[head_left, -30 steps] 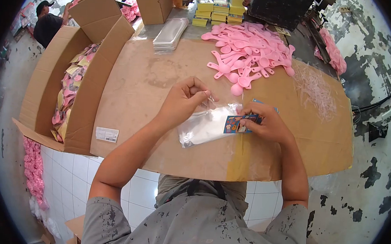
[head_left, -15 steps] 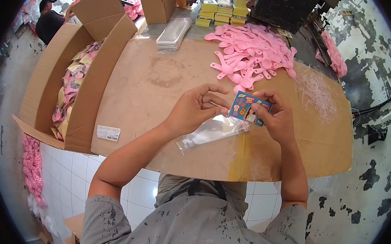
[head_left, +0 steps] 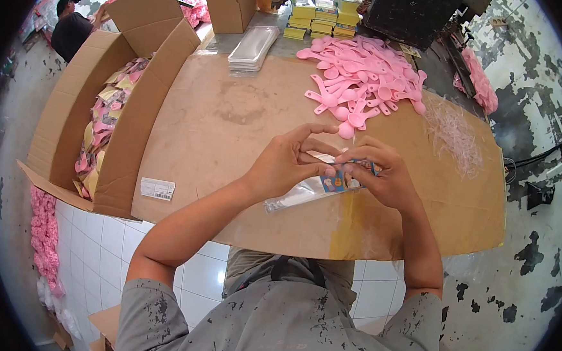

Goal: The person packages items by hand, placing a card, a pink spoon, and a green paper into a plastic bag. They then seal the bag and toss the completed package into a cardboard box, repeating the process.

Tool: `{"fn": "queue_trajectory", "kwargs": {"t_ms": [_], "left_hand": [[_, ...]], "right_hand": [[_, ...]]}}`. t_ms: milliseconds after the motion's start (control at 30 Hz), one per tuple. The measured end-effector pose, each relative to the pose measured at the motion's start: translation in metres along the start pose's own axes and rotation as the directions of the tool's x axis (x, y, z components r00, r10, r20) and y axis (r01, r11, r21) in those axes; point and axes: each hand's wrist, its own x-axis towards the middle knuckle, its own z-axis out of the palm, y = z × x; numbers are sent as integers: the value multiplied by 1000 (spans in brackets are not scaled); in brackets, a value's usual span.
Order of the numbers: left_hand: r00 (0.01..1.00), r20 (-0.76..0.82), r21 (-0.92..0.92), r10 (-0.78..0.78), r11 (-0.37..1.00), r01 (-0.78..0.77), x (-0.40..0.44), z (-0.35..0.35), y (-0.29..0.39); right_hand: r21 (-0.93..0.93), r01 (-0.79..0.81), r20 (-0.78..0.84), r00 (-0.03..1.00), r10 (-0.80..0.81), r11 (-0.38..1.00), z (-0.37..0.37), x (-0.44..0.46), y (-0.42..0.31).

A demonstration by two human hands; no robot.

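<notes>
A small blue printed card [head_left: 333,182] is pinched in my right hand [head_left: 389,181], whose fingers cover much of it. My left hand [head_left: 282,164] is closed with thumb and fingertips on a clear plastic bag [head_left: 287,200], which hangs below the hands over the cardboard. Card and bag overlap between my fingertips; whether the card is inside the bag I cannot tell. Just beyond the hands lies a heap of pink plastic scoops [head_left: 364,77].
On the left stands an open carton [head_left: 120,146] with many filled packets. Clear bags are stacked [head_left: 253,48] at the back, near piles of yellow-edged cards [head_left: 323,14]. Thin clear strips [head_left: 454,134] lie on the right. A person [head_left: 71,31] is at the far left.
My right hand has brought the card leftward and slightly down to the bag at my left fingertips. The card's face, largely visible before, is now mostly covered by fingers.
</notes>
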Motion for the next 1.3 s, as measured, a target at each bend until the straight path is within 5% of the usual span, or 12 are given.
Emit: {"fn": "queue_trajectory", "kwargs": {"t_ms": [200, 400, 600, 700, 867, 1000, 1100, 1200, 1300], "left_hand": [[1000, 10, 28, 5, 1000, -5, -2, 1, 0], [1000, -20, 51, -22, 998, 23, 0, -4, 2], [996, 85, 61, -3, 998, -2, 0, -5, 4], [989, 145, -14, 22, 1000, -20, 1, -10, 5], [985, 166, -87, 48, 996, -34, 2, -10, -1], [991, 129, 43, 32, 998, -38, 1, -9, -3], [996, 70, 248, -55, 968, 36, 0, -11, 2], [970, 69, 340, -235, 919, 199, 1, -16, 0], [969, 61, 252, -239, 943, 216, 0, -13, -4]], "right_hand": [[404, -180, -167, 949, 266, 897, 19, 6, -14], [263, -363, 42, 930, 365, 894, 3, -10, -1], [224, -354, -71, 923, 377, 908, 13, -2, -11], [302, -281, -181, 921, 344, 911, 14, -1, -5], [376, -307, -18, 941, 338, 875, 17, -3, -7], [475, -276, -53, 939, 340, 835, 23, -3, -5], [376, -274, -230, 898, 376, 885, 18, -2, -6], [386, -318, -158, 902, 402, 866, 21, -9, 4], [73, -51, -38, 998, 54, 996, 18, -5, 6]]}}
